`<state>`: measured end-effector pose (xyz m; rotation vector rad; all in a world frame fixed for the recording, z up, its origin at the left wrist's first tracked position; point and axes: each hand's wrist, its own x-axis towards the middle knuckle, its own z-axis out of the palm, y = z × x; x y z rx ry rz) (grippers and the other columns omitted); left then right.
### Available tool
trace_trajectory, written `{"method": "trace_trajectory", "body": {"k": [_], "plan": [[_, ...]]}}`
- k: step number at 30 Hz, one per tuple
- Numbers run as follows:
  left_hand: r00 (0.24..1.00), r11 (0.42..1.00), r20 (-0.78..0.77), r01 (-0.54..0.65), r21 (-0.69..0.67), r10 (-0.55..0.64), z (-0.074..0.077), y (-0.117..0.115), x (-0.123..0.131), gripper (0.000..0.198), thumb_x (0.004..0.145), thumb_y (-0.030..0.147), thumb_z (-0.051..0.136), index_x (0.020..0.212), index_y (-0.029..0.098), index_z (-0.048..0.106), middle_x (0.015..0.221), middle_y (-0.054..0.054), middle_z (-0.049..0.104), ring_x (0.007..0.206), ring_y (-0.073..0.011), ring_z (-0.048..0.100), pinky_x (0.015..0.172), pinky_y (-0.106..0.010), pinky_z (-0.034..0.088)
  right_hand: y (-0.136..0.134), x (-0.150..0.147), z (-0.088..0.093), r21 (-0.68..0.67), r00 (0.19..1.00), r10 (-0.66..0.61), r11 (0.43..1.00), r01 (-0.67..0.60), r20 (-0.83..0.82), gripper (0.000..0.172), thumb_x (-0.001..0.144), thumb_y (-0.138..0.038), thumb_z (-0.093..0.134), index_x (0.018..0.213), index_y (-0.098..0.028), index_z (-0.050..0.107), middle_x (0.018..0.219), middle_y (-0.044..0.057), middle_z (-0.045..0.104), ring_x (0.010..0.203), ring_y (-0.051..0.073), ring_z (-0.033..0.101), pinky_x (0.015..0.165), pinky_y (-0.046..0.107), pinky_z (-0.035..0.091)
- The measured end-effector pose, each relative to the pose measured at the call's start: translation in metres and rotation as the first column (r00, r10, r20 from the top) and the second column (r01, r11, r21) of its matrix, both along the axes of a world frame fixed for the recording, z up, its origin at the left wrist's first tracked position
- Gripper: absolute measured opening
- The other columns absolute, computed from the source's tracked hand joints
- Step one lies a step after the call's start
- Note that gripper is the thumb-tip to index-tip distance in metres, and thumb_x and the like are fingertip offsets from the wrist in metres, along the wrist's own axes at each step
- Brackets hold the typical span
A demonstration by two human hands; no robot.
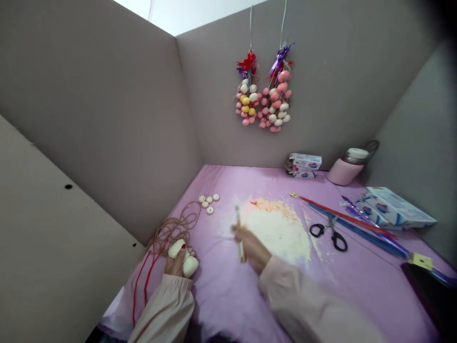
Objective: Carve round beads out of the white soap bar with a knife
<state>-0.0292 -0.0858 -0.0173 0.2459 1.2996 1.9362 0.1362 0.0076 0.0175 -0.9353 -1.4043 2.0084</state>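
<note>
My left hand (174, 267) is closed around cream-white rounded pieces (190, 267) that look like carved soap, with the thumb across them. A brown cord (171, 229) lies coiled just behind this hand, and red strings (149, 271) run beside it. In my right hand (253, 247) is a slim, pen-like tool (242, 251), smeared by motion; its exact kind cannot be made out. That hand is over the left edge of a spread of pale shavings (282, 233), which turn orange-pink at the back. Several small white beads with holes (205, 204) lie between the hands, farther back.
Black-handled scissors (332, 231) lie right of the shavings. Beyond them are red and blue ribbons (357, 238). Boxes (306, 162) and a pink bottle (345, 169) stand at the back; more boxes (396, 208) lie right. Bead-like bunches (274, 102) hang on the grey partition (221, 138).
</note>
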Motion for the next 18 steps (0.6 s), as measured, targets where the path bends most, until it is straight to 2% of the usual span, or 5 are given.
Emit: {"method": "trace_trajectory", "body": {"k": [4,9,11,14,18], "plan": [[1.000,0.999,0.001,0.014,0.030,-0.014,-0.001,-0.001,-0.002,0.047,0.043,0.032,0.068,0.080,0.018,0.042,0.051,0.003,0.053,0.043,-0.0103,0.051,0.038,-0.018,0.036,0.012,0.031,0.012,-0.013,0.986,-0.162,0.987,0.161,-0.041,0.032,0.070,-0.039,0.043,0.097,-0.022,0.048,0.103,0.003,0.050,0.087,0.010,0.047,0.068,0.022,0.036],[0.999,0.999,-0.008,0.038,0.006,-0.038,-0.003,0.001,-0.005,0.046,0.042,0.031,0.068,0.077,0.017,0.042,0.050,0.003,0.053,0.042,-0.0109,0.051,0.038,-0.019,0.036,-0.045,0.059,-0.006,-0.320,0.841,0.521,0.779,-0.539,-0.148,0.033,0.060,-0.035,0.059,0.084,-0.013,0.059,0.079,0.007,0.059,0.071,0.015,0.054,0.057,0.025,0.040],[0.999,0.999,-0.013,0.045,-0.009,-0.045,-0.003,0.001,-0.005,0.047,0.041,0.031,0.069,0.077,0.017,0.042,0.051,0.003,0.053,0.043,-0.0110,0.052,0.038,-0.019,0.037,-0.034,0.075,-0.008,-0.183,0.988,0.148,0.971,-0.153,-0.043,0.030,0.053,-0.034,0.064,0.076,-0.015,0.061,0.078,0.006,0.059,0.074,0.015,0.053,0.059,0.023,0.040],[0.999,0.998,-0.022,0.048,-0.029,-0.049,-0.002,-0.001,-0.005,0.048,0.041,0.032,0.069,0.078,0.017,0.043,0.052,0.002,0.054,0.044,-0.0113,0.052,0.039,-0.020,0.038,-0.001,0.102,0.003,-0.039,0.934,-0.355,0.934,0.354,-0.029,0.028,0.066,-0.039,0.054,0.091,-0.026,0.055,0.106,0.000,0.050,0.095,0.011,0.044,0.072,0.020,0.037],[0.998,0.998,-0.033,0.043,-0.052,-0.045,-0.003,-0.002,-0.005,0.046,0.042,0.031,0.069,0.079,0.017,0.044,0.053,0.001,0.054,0.044,-0.0127,0.053,0.037,-0.020,0.038,-0.024,0.110,0.008,-0.154,0.995,-0.030,0.988,0.015,-0.097,0.031,0.069,-0.036,0.052,0.097,-0.024,0.053,0.099,0.004,0.054,0.084,0.013,0.051,0.066,0.024,0.041]]}}
